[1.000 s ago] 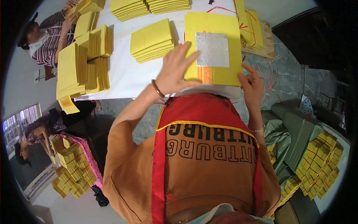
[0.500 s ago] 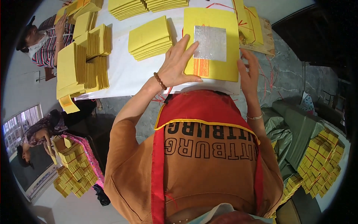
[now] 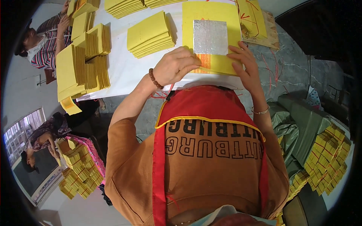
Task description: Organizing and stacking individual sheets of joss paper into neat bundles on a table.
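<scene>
In front of me, a yellow paper sheet (image 3: 211, 11) lies flat on the white table, with a silver foil square (image 3: 210, 37) in its middle and an orange-red printed strip (image 3: 206, 61) below the foil. My left hand (image 3: 174, 67) has curled fingers that pinch the sheet's near part beside the orange strip. That near edge looks slightly raised. My right hand (image 3: 246, 67) is open, its spread fingers resting on the sheet's right side below the foil's corner. Whether other sheets lie underneath, I cannot tell.
A fanned stack of folded yellow paper (image 3: 149, 34) stands left of the sheet. More yellow stacks (image 3: 71, 67) line the table's left edge. Tied yellow bundles (image 3: 252, 19) lie at the right on a wooden board (image 3: 270, 32). Two people (image 3: 49, 52) sit to the left.
My left hand has drawn back from the foil, its spread fingers closing on the sheet's near part. My right hand has moved from beside the sheet onto its right side.
</scene>
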### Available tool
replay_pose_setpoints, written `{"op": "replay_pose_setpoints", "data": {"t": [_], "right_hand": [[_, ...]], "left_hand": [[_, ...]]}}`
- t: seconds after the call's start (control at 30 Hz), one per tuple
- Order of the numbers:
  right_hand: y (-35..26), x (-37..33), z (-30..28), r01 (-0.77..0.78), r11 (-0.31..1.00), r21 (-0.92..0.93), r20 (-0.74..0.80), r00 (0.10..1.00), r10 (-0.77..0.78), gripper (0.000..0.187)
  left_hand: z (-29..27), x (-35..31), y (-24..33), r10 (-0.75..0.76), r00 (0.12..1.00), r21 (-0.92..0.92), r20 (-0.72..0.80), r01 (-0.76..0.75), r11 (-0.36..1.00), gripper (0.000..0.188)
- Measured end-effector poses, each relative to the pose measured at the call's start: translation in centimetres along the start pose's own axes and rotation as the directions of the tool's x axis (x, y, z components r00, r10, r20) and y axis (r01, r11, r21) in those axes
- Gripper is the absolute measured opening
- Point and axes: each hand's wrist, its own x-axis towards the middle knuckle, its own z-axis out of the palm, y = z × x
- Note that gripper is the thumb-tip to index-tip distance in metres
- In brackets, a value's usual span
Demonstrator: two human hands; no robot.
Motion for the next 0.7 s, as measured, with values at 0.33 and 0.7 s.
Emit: {"op": "replay_pose_setpoints", "data": {"t": [0.33, 0.7], "right_hand": [[0.7, -0.1, 0.4, -0.077, 0.98, 0.184, -0.056, 0.994, 0.089, 0.042], [1.2, -0.2, 0.7, -0.054, 0.984, 0.171, -0.066, 0.996, 0.066, 0.049]], "left_hand": [[-1.0, 1.1, -1.2, -0.129, 0.985, -0.195, 0.113, 0.149, 0.97, 0.016], [-1.8, 1.6, -1.3, -0.391, 0.863, -0.341, 0.32, 0.489, 0.803, 0.013]]}}
